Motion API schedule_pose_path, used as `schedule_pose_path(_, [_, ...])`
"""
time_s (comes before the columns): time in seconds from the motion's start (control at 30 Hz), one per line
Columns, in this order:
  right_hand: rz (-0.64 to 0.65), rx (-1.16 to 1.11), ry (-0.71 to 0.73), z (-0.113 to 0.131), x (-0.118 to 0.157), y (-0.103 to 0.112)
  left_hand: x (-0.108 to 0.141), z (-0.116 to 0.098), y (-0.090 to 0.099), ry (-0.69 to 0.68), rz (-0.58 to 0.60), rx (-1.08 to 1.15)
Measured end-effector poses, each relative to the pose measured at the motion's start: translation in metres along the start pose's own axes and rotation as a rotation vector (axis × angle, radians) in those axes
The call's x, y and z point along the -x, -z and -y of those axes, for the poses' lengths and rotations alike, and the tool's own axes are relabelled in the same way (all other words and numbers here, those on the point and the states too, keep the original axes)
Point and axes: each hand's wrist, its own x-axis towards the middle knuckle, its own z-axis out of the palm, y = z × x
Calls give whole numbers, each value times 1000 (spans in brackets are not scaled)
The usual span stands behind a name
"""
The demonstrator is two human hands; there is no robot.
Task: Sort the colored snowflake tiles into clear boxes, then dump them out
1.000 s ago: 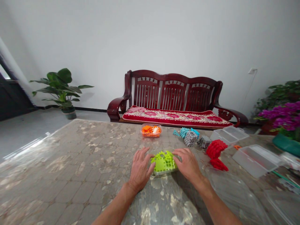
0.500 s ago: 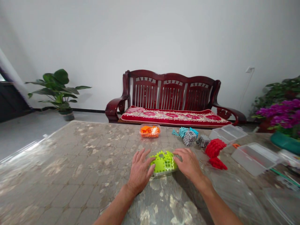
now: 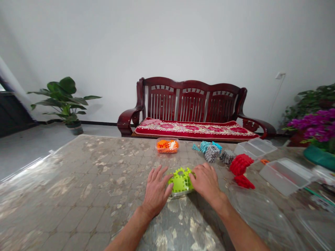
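A clear plastic tub (image 3: 180, 195) in front of me holds lime-green interlocking plastic pieces (image 3: 178, 183), one with a window grid and one with a round hole. My left hand (image 3: 156, 188) lies along the tub's left side, fingers spread and thumb against its edge. Over the right end, my right hand (image 3: 207, 179) has its fingers bent and close together, with thumb and fingertips on the green pieces. The hand hides that end of the tub. Farther back sits a second clear tub (image 3: 168, 152) of orange pieces (image 3: 163, 145) with some white ones.
Stacks of blue (image 3: 205, 146), grey (image 3: 211, 153) and red pieces (image 3: 240, 164) lie to the right. Beyond them are translucent boxes (image 3: 285, 176), a clear lid (image 3: 259, 209) and a flower pot (image 3: 319, 157). A wooden bench (image 3: 193, 101) stands behind the table (image 3: 78, 188).
My right hand has shifted slightly left, farther over the green pieces, and now covers part of the window-grid piece. The left hand stays in almost the same place.
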Motion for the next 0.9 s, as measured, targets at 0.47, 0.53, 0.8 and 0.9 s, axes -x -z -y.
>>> schedule_pose_path(0.47, [-336, 116, 50, -10, 3, -18, -1, -3, 3, 1, -21, 2])
schedule_pose_path(0.53, [-429, 92, 57, -15, 5, -21, -1, -4, 4, 5, -30, 2])
schedule_pose_path(0.8, [-707, -24, 173, -13, 9, -16, -1, -6, 8, 49, -37, -11])
schedule_pose_path(0.9, [-671, -82, 281, -3, 12, -16, -1, -6, 6, 36, -23, -8])
